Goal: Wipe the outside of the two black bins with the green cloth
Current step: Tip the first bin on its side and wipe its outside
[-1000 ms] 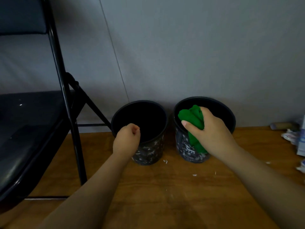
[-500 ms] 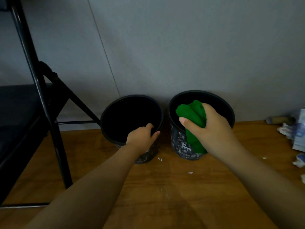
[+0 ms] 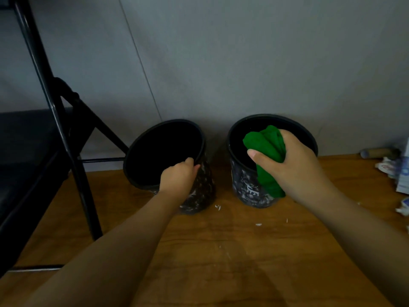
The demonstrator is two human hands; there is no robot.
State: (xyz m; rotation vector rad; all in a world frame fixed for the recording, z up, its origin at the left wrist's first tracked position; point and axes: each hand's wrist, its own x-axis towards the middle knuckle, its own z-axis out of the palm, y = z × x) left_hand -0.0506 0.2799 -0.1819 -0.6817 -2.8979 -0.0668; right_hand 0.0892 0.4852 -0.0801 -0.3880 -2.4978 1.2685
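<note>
Two black bins with white patterned sides stand on the wooden floor against the grey wall. The left bin is tilted toward the left, and my left hand grips its near rim, fingers curled over the edge. The right bin stands upright. My right hand holds the bunched green cloth against that bin's near rim and front side, the cloth hanging down over the wall.
A black folding chair stands at the left, its leg close to the left bin. Crumpled paper and packaging lie at the right edge by the wall. Small white scraps dot the floor in front of the bins.
My left hand reached from above the floor to the left bin's rim, took hold and tipped the bin leftward. My right hand with the cloth stayed on the right bin.
</note>
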